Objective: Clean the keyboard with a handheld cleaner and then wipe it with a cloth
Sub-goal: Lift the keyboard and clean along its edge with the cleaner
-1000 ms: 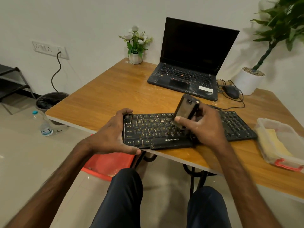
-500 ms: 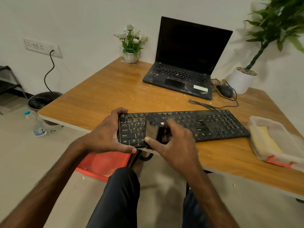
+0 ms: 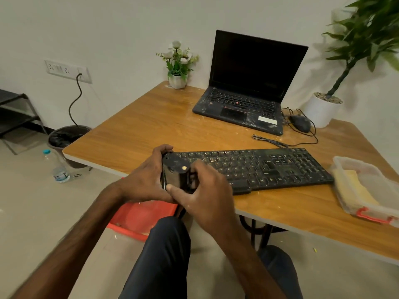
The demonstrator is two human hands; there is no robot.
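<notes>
Left hand [image 3: 142,182] grips the crosswise keyboard [image 3: 269,167] at its end; right hand [image 3: 207,197] holds the cleaner [image 3: 176,173] upright.

Small office or home-office corner. Wooden counter [image 3: 151,126] against a plain white wall, with an open laptop [image 3: 248,83] at the far side, screen dark. Wired mouse [image 3: 300,123] just right of laptop, black keyboard [image 3: 269,167] in front of it. Small pot of white flowers [image 3: 177,67] left of laptop, large potted plant [image 3: 323,108] right of it, past the mouse. Wall socket strip [image 3: 67,70] with a cable plugged in well left of laptop, black bin [image 3: 64,137] on the tiled floor below that. Dark shelf rack [image 3: 15,113] further left.
</notes>
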